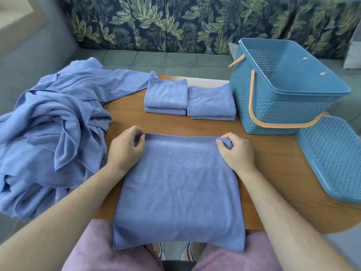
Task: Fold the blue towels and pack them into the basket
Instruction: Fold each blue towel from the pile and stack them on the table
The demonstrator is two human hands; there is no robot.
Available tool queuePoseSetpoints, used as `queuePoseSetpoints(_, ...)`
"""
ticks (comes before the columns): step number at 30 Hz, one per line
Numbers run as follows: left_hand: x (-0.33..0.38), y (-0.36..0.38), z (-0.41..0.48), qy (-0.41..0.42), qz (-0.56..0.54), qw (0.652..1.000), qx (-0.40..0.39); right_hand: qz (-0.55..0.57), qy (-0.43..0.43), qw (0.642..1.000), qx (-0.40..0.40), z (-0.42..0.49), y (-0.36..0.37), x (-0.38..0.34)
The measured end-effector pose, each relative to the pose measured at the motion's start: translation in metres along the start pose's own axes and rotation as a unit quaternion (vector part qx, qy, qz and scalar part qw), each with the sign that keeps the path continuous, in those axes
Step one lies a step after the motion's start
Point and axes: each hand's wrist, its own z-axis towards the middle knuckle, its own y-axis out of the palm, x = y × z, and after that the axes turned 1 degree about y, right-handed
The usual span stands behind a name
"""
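A blue towel (178,190) lies spread flat in front of me, its near edge hanging over the table's front edge. My left hand (125,148) pinches its far left corner and my right hand (237,151) pinches its far right corner. Behind it lie two stacks of folded blue towels (166,94) (212,101), side by side. A heap of unfolded blue towels (50,130) covers the left end of the table. The blue perforated basket (281,106) with orange handles stands at the right, and nothing shows inside it.
The wooden table (273,159) has a rounded right end. The basket's blue perforated lid (334,159) lies near the right edge. A grey-green sofa (166,61) with a leaf-patterned back runs behind the table.
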Motion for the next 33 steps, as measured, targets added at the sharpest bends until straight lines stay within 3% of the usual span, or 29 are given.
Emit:
queuePoseSetpoints(13,-0.003,0.005,0.002,-0.010,-0.002,1.000,-0.028,-0.105,-0.058,0.992,-0.035,-0.002,0.005,-0.004)
queuePoseSetpoints(21,-0.004,0.005,0.002,0.004,0.021,0.999,-0.026,-0.092,-0.102,0.991,-0.002,-0.002,0.007,0.000)
queuePoseSetpoints(28,-0.002,0.007,0.003,0.004,0.073,0.996,-0.058,-0.084,-0.125,0.988,-0.025,-0.005,0.006,-0.001)
queuePoseSetpoints(33,-0.001,0.007,0.000,-0.031,0.027,0.996,-0.077,-0.047,-0.157,0.986,0.026,-0.013,0.004,-0.003)
